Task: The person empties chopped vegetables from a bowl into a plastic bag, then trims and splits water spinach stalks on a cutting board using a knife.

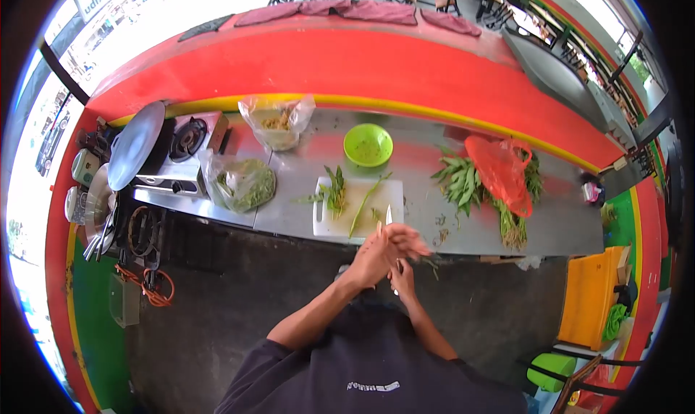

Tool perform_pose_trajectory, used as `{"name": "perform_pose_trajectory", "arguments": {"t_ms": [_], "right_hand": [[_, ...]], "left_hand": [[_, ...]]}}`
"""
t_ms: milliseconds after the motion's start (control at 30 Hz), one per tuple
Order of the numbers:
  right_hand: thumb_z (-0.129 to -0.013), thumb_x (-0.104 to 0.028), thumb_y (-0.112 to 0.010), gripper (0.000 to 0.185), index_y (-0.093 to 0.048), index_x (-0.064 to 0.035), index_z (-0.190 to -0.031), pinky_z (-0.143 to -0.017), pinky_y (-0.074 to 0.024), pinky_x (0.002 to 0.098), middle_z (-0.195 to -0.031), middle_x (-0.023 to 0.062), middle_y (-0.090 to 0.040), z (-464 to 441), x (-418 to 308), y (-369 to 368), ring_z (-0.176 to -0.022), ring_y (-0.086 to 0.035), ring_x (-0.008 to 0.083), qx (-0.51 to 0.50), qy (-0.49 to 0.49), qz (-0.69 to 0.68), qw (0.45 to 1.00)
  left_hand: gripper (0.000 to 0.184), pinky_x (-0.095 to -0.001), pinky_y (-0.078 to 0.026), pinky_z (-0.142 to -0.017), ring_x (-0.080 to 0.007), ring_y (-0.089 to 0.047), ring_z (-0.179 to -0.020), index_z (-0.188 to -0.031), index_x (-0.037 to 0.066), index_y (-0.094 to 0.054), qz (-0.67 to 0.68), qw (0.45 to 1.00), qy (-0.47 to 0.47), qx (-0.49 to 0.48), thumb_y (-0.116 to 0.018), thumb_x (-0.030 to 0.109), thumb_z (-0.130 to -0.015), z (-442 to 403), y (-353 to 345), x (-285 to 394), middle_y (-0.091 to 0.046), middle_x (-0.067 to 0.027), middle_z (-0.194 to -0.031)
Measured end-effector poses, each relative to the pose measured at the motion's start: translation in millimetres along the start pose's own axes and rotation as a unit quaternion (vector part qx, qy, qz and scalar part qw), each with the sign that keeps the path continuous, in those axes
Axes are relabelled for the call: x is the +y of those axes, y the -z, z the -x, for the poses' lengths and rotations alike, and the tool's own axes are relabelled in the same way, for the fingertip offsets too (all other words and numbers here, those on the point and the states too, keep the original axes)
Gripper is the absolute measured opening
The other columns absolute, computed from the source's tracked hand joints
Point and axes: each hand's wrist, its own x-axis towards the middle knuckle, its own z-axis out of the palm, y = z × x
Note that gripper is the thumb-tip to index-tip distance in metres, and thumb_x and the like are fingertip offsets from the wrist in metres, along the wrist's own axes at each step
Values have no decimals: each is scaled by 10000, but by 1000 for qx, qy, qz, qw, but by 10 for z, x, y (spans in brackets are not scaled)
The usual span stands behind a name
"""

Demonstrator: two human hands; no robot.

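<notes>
Knife (389, 215) in closed right hand (403, 278), pointing at cutting board (394, 197), where green stem (366, 202) lies, presumably for easy reach; left hand (384, 253) open beside it.

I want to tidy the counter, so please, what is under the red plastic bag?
Leafy greens show at both sides of the red plastic bag, and a bundle of stems comes out at its near edge. Whatever lies under its middle is covered.
</notes>
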Motion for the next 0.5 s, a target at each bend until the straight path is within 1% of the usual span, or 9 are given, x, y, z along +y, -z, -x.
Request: {"name": "perform_pose_trajectory", "arguments": {"t_ms": [33, 67, 100, 133, 233, 300, 400, 433, 500], "right_hand": [[-1021, -315, -593, 274, -638, -91, -1174, -381, -384, 286, -593, 14, -563, -39, 114, 25, -421, -499, 108, -1, -21, -3, 1000], [-1024, -318, -589, 249, -637, -83, -1091, -418, -408, 299, -589, 11, -569, -147, 362, 52, -460, -526, 115, 18, 43, 35, 998], [-1027, -321, -584, 252, -636, -75, -1007, -456, -432, 312, -585, 8, -575, -204, 545, 29, -499, -554, 121, 36, 106, 71, 991], [-1025, -326, -588, 269, -620, -69, -953, -444, -409, 304, -578, 2, -570, 19, 137, 86, -474, -533, 109, 15, 36, 41, 998], [-1020, -323, -596, 274, -627, -53, -986, -419, -381, 290, -574, -1, -561, 78, 48, 140, -446, -499, 90, 49, 60, 25, 997], [-1019, -323, -597, 277, -629, -49, -1001, -415, -381, 287, -576, -3, -560, 84, 38, 253, -444, -495, 87, 68, 54, 12, 996], [-1016, -323, -603, 278, -628, -46, -1024, -406, -373, 280, -586, -4, -561, 130, 50, 277, -443, -489, 82, 79, -14, -23, 997], [-1024, -322, -594, 277, -613, -60, -1112, -378, -346, 265, -602, -6, -547, 110, 90, 300, -430, -459, 72, 77, -15, -19, 997], [-1029, -309, -592, 282, -601, -81, -1194, -344, -308, 252, -609, -11, -522, 93, 101, 298, -408, -417, 60, 92, -25, -30, 995]], "left_hand": [[817, -448, -478, -990, -399, -568, -1236, -1403, 0, -429, 120, 988, -37, -91, -318, 698, -992, 20, -515, 188, -592, -306, -1271], [953, -441, -430, -1088, -433, -503, -1339, -1510, -17, -321, 239, 951, -51, -188, -305, 760, -959, 38, -1032, 378, -533, -354, -1365], [974, -449, -419, -1094, -439, -499, -1339, -1509, -53, -264, 297, 918, -69, -252, -312, 752, -963, 48, -1369, 484, -533, -364, -1356], [1000, -458, -408, -1101, -445, -496, -1339, -1509, -89, -207, 331, 893, -101, -286, -319, 743, -967, 92, -1630, 509, -532, -374, -1348], [1101, -482, -376, -1121, -464, -485, -1338, -1509, -198, -36, 396, 834, -193, -333, -342, 718, -978, 142, -2050, 440, -531, -403, -1322], [984, -539, -380, -1119, -531, -487, -1309, -1521, -183, -18, 426, 812, -195, -348, -307, 624, -1039, 104, -2055, 413, -582, -408, -1244], [898, -438, -285, -1060, -431, -596, -1205, -1470, -175, -198, 342, 857, -199, -330, -233, 619, -1053, 130, -1802, 360, -694, -303, -1101], [1078, -430, -337, -1072, -402, -573, -1241, -1479, -200, -96, 323, 845, -191, -382, -285, 734, -976, 69, -1647, 344, -578, -347, -1261], [1216, -430, -390, -1048, -392, -576, -1214, -1485, -215, -2, 266, 830, -227, -435, -298, 820, -920, -23, -1511, 337, -476, -395, -1373]]}}
